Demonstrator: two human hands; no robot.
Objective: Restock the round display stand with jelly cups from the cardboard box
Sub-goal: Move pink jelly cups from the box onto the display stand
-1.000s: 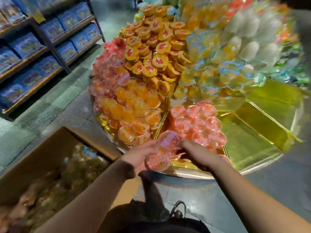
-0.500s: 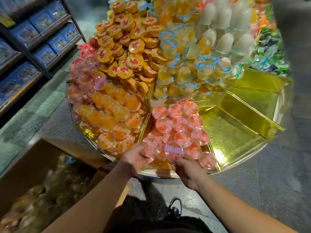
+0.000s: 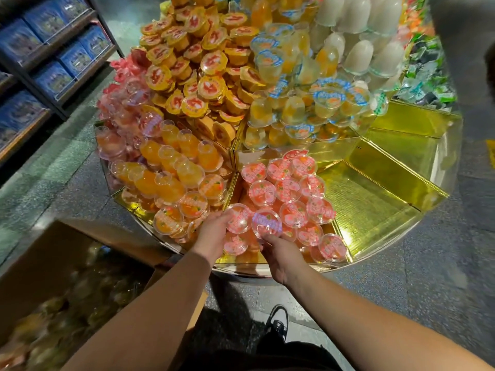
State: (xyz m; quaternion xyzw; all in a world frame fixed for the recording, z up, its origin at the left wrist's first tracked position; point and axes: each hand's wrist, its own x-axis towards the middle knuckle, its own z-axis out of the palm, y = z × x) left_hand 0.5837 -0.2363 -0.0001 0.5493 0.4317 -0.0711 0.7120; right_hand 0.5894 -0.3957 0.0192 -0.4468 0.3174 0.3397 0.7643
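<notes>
1. My left hand (image 3: pixel 214 234) grips a pink jelly cup (image 3: pixel 239 218), my right hand (image 3: pixel 281 257) pinches another (image 3: pixel 267 224), both over the pink compartment's near edge
2. That compartment on the round display stand (image 3: pixel 434 210) is roughly half full; gold compartments right of it are bare
3. Cardboard box (image 3: pixel 40 263), left of the stand, looks well stocked, so plenty left

One head-worn camera looks steeply down and forward. It sits close above the round display stand (image 3: pixel 401 210). The cardboard box (image 3: pixel 40 263) fills its lower left.
</notes>
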